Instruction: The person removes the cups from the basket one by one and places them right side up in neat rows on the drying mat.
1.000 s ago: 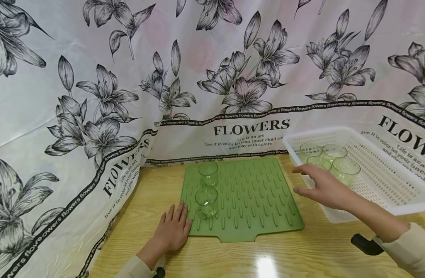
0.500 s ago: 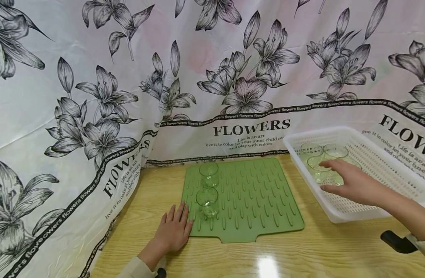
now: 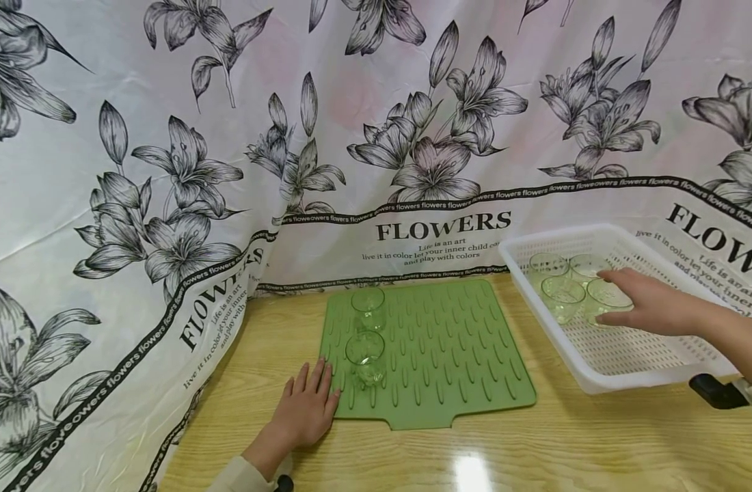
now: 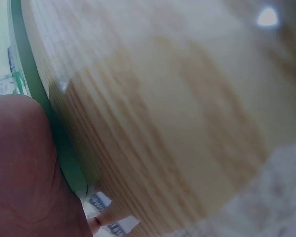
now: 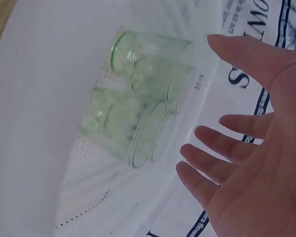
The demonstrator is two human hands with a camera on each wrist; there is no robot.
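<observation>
My left hand (image 3: pixel 305 410) lies flat, fingers straight, at the left edge of a green ridged drying mat (image 3: pixel 444 342). Two clear glasses stand on that mat: a front glass (image 3: pixel 365 352) near those fingers and a rear glass (image 3: pixel 368 311) behind it. Over the white perforated basket (image 3: pixel 622 383) hovers my right hand (image 3: pixel 653 304), thumb and fingers spread with nothing between them. Its fingertips overlap the front right glass (image 3: pixel 605 294) in the head view. Several greenish glasses (image 5: pixel 121 121) stand clustered in the basket; the right wrist view shows the hand apart from their rims.
A white curtain (image 3: pixel 351 246) with printed flowers hangs behind and down the left side. The wood-grain table (image 3: pixel 524 451) extends in front of the mat and basket. Dark camera mounts (image 3: pixel 717 391) sit at the wrists.
My right hand has moved right, from beside the basket's left rim to above the glasses inside it. The left hand has stayed at the mat's edge.
</observation>
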